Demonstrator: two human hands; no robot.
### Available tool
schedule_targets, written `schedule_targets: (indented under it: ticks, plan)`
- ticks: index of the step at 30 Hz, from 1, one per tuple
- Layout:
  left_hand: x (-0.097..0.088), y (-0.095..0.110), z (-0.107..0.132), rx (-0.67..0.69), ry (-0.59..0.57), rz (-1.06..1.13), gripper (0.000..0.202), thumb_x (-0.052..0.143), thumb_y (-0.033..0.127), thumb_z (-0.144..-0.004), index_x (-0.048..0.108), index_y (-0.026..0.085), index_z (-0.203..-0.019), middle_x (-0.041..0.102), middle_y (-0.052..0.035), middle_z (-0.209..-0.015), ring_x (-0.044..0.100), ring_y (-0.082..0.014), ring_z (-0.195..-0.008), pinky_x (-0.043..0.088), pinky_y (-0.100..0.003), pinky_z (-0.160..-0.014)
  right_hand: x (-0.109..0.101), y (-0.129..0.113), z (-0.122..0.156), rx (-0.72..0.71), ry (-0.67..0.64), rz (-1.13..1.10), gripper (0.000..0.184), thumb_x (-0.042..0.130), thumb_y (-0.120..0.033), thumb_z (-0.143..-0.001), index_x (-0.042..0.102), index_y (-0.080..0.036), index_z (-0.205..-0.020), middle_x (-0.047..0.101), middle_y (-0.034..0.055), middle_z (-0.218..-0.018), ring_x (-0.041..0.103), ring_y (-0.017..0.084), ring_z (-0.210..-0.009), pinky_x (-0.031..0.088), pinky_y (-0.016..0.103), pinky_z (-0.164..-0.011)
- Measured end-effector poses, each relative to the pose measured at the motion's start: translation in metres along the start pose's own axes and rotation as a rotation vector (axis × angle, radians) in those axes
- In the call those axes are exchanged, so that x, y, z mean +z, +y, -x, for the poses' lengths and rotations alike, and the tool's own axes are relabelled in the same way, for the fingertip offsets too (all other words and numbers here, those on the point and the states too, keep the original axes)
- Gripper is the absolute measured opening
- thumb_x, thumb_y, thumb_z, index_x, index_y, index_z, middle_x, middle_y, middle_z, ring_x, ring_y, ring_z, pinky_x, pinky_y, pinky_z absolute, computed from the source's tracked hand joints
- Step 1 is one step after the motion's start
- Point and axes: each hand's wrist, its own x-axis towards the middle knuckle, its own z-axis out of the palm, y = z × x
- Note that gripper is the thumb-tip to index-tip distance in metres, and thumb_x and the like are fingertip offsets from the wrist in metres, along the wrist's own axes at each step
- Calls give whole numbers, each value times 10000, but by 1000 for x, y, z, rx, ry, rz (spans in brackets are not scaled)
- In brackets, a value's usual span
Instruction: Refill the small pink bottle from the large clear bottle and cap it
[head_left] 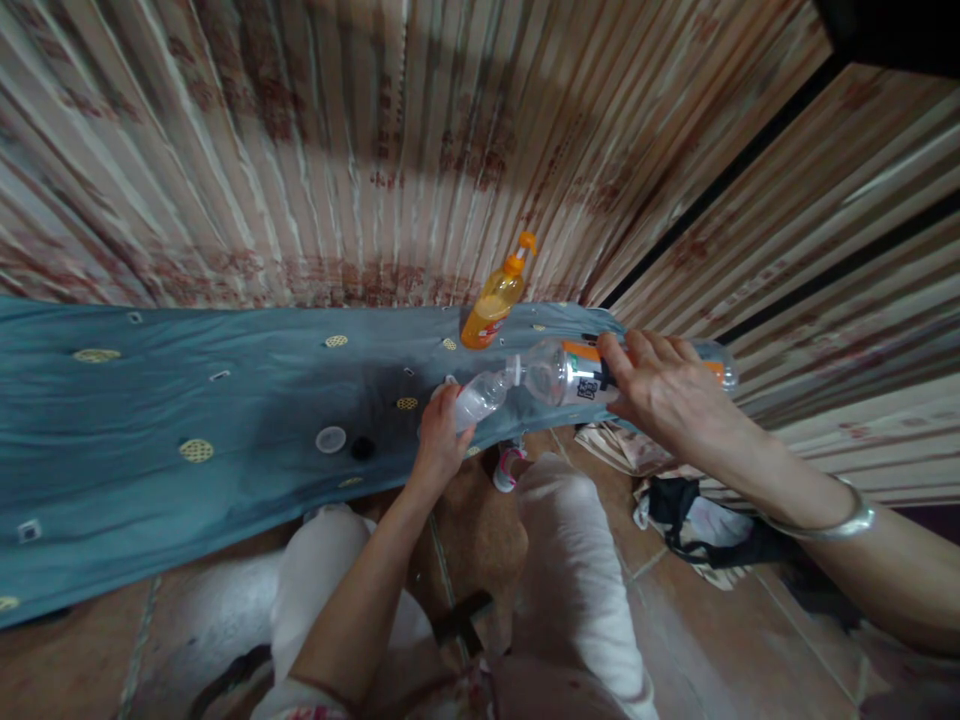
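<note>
My right hand (660,385) is wrapped over a large clear plastic bottle (547,370) with an orange, black and white label, tipped onto its side. Its mouth meets the neck of a small clear bottle (480,398), which my left hand (441,440) grips at a tilt. Whether the two mouths touch or merely overlap, I cannot tell. Behind them stands a pump bottle (491,308) of orange liquid. To the left, on the blue cloth (255,400), lie a white round cap (331,439) and a black cap (363,447).
A pleated, flowered curtain (337,160) rises behind the cloth-covered surface and along the right side. Clothes and a black bag (682,515) lie on the tiled floor (480,540) at right. My legs are below the surface's front edge.
</note>
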Motion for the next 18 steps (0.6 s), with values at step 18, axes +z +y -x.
schedule_targets:
  ticks: [18]
  plan:
    - [6, -6, 2, 57, 50, -13, 756, 779, 92, -826, 537, 233, -1528, 760, -151, -1475, 762, -351, -1342, 639, -538, -1169, 0, 0, -1, 27, -25, -55, 467, 606, -149, -1013, 609, -48, -1469, 748, 215, -1155, 660, 370, -1104, 445, 426, -941]
